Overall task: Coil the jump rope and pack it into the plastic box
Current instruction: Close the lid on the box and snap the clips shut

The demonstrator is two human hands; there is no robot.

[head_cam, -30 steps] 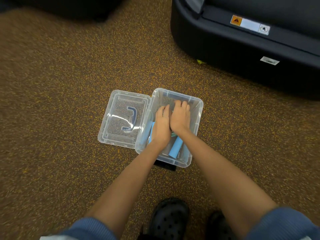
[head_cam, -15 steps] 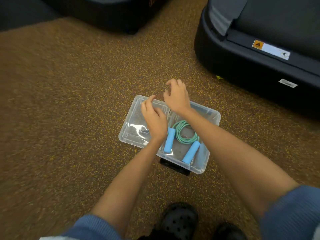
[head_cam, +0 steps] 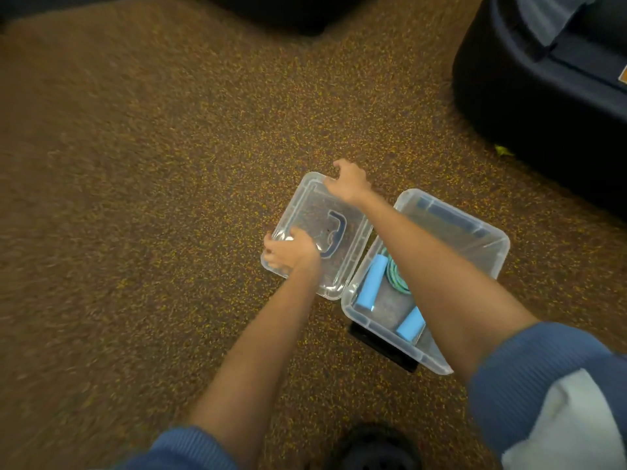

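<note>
The clear plastic box [head_cam: 493, 247] sits open on the speckled floor. Inside it lies the jump rope: a green coil [head_cam: 395, 278] partly hidden by my right forearm, and two light-blue handles [head_cam: 373, 283]. To the left of the box lies its clear lid [head_cam: 305, 212] with a dark blue carry handle [head_cam: 336, 235]. My left hand [head_cam: 288, 254] grips the lid's near-left edge. My right hand [head_cam: 347, 183] grips the lid's far edge, its forearm crossing over the box.
A large black machine base [head_cam: 543, 79] stands at the upper right. Another dark shape [head_cam: 281, 11] sits at the top. A small black object [head_cam: 383, 344] lies under the box's near edge. My black shoe [head_cam: 373, 451] is at the bottom.
Both hands have left the box, where they pressed the rope down, and moved left onto the lid. The coiled rope and handles now lie uncovered in the box.
</note>
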